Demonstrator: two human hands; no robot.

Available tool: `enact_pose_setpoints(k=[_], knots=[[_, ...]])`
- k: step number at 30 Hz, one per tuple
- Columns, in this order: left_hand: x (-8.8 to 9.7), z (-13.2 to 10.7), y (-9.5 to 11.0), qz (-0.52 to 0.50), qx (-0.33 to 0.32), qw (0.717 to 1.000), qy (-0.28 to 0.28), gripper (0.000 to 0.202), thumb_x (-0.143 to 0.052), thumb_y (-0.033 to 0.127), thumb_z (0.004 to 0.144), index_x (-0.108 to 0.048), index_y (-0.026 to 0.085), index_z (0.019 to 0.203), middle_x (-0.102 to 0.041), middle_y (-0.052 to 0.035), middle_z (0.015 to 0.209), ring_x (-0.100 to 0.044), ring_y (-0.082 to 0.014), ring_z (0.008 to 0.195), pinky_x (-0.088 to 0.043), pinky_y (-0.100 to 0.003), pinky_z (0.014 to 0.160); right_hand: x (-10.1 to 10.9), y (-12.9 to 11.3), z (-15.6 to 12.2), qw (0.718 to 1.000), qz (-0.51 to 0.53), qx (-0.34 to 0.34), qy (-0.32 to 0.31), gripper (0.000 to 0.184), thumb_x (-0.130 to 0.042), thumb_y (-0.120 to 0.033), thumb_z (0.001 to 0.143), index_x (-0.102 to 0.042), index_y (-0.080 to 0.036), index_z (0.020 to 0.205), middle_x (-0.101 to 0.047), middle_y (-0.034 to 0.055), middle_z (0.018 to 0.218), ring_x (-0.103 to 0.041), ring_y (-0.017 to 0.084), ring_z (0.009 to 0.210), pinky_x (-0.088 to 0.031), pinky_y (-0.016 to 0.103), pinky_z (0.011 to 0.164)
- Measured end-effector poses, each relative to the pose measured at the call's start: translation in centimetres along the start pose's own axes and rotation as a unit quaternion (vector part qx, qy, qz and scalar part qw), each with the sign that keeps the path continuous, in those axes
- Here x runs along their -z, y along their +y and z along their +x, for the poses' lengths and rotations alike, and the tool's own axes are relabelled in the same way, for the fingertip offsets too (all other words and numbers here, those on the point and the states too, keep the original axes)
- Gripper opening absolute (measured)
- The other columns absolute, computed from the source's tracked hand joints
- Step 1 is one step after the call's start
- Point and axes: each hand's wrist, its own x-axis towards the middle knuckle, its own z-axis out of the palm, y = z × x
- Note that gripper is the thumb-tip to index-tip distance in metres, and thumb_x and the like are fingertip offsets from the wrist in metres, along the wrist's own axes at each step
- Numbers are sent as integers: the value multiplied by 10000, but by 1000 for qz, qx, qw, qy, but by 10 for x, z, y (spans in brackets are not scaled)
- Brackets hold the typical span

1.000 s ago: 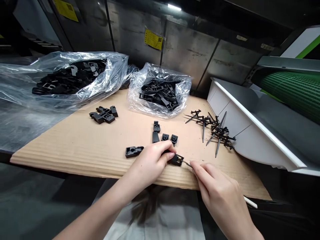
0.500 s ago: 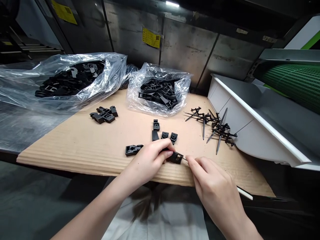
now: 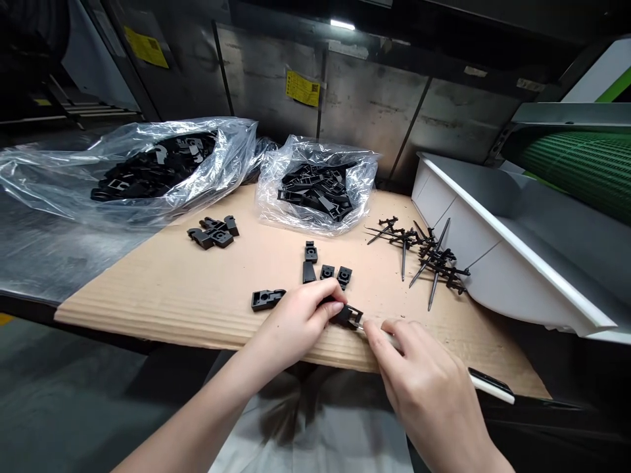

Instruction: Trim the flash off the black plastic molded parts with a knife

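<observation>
My left hand point(image 3: 296, 323) pinches a small black plastic part point(image 3: 349, 315) against the cardboard sheet point(image 3: 162, 289) near its front edge. My right hand point(image 3: 424, 387) is closed round a thin tool with a white handle point(image 3: 490, 386); its metal tip touches the right side of that part. Several loose black parts lie just beyond my left hand: one long piece point(image 3: 267, 299), an upright one point(image 3: 309, 263) and two small square ones point(image 3: 336, 274).
Two open clear bags of black parts sit at the back, a large one point(image 3: 162, 164) at left and a smaller one point(image 3: 315, 190) in the middle. A small pile of parts point(image 3: 213, 232) lies left. Black sprue sticks point(image 3: 424, 256) lie by a white chute point(image 3: 493, 243) at right.
My right hand has slid a little left and closer to the part, and the tool's handle now shows lower on the right. The left hand stays pinched on the part.
</observation>
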Motion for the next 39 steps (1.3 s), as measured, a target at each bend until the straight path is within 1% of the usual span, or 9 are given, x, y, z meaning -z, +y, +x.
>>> enact_pose_setpoints(k=[4, 11, 14, 17, 22, 25, 29, 33, 39], knots=[[-1, 0, 0, -1, -1, 1000, 1, 129, -440, 135, 795, -524, 168, 703, -538, 26, 649, -479, -114, 552, -388, -215, 591, 2, -8, 8, 999, -21, -29, 27, 280, -445, -68, 783, -653, -123, 963, -636, 81, 745, -572, 181, 619, -380, 266, 521], [1, -4, 1, -16, 4, 1000, 5, 132, -447, 126, 801, -552, 160, 728, -557, 14, 678, -495, -119, 578, -397, -215, 586, 17, 1, 13, 994, 30, -74, -79, 192, -550, -134, 765, -612, -218, 927, -616, -3, 681, -606, 168, 584, -417, 240, 439], [3, -9, 1, -112, 0, 993, -26, 121, -466, 145, 809, -577, 159, 764, -561, 8, 705, -515, -123, 615, -410, -217, 592, 21, 9, 5, 974, 191, -119, -22, 230, -513, -249, 836, -570, -201, 1053, -667, 26, 797, -654, 152, 687, -494, 192, 503], [-1, -13, 3, -245, -26, 965, -87, 84, -525, 158, 785, -607, 153, 763, -579, -9, 766, -551, -139, 716, -431, -228, 652, 16, 5, -2, 934, 318, -163, 21, 179, -534, -285, 833, -612, -185, 959, -690, 24, 759, -672, 143, 672, -509, 152, 510], [-15, -9, 11, -375, 84, 922, -39, 347, -604, 247, 748, -527, 133, 1066, -582, -8, 735, -578, -148, 658, -445, -254, 600, -9, -21, -3, 942, 215, -174, 190, 146, -588, -135, 786, -634, -161, 922, -653, 21, 650, -604, 127, 527, -487, 201, 512], [-19, -8, 12, -408, 93, 908, -30, 378, -603, 249, 748, -508, 113, 1088, -616, -25, 758, -591, -154, 707, -457, -276, 680, -19, -31, -2, 940, 258, -134, 179, 248, -506, -118, 827, -599, -146, 1055, -677, 73, 838, -638, 164, 729, -512, 237, 649], [-21, -13, 9, -376, 67, 924, 30, 233, -538, 227, 794, -493, 151, 1009, -628, -10, 733, -591, -140, 680, -445, -250, 653, -17, -25, -8, 923, 313, -179, 137, 301, -443, -118, 864, -558, -186, 1134, -677, 47, 916, -653, 136, 789, -506, 184, 673], [-22, -17, 7, -281, 43, 958, 30, 101, -565, 241, 769, -557, 142, 788, -635, -30, 733, -586, -156, 654, -450, -248, 614, -9, -12, -13, 941, 261, -201, 82, 306, -431, -265, 889, -564, -174, 1149, -644, 72, 828, -636, 175, 744, -508, 246, 645], [-20, -18, 7, -164, -30, 984, 69, 143, -542, 200, 793, -673, 145, 809, -670, -46, 822, -603, -178, 786, -461, -246, 714, -5, -14, -7, 943, 248, -205, 80, 297, -404, -271, 901, -617, -156, 1073, -616, 72, 758, -617, 161, 675, -496, 256, 656]])
